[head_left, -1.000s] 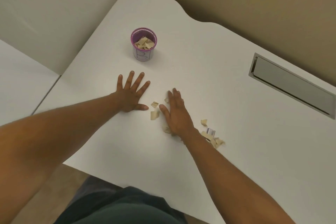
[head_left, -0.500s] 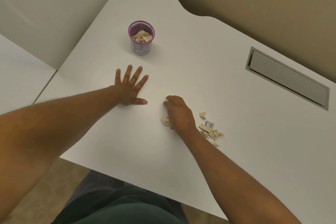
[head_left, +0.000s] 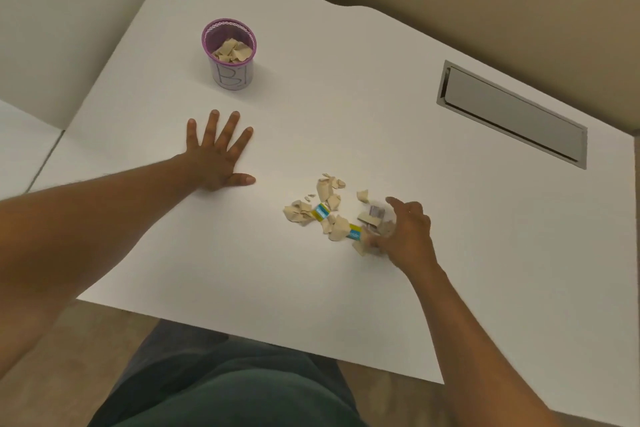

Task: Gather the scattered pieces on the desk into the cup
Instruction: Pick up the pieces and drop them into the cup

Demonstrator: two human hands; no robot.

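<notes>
A purple-rimmed mesh cup point(head_left: 231, 73) marked "B1" stands at the far left of the white desk point(head_left: 346, 97), part full of tan paper scraps. A loose heap of scraps point(head_left: 329, 210), tan with a few blue-and-yellow ones, lies in the middle of the desk. My right hand point(head_left: 407, 232) sits at the heap's right edge, blurred, fingers curled around the rightmost scraps; whether it grips any I cannot tell. My left hand point(head_left: 216, 156) lies flat on the desk, fingers spread, left of the heap and below the cup.
A grey metal cable hatch point(head_left: 512, 114) is set into the desk at the right. A beige partition wall runs along the back. The desk's front edge is near my lap, and a second desk surface adjoins at the left.
My right hand has slid to the right, off the scraps it covered, and these now lie bunched in one heap. The left hand has stayed flat in place.
</notes>
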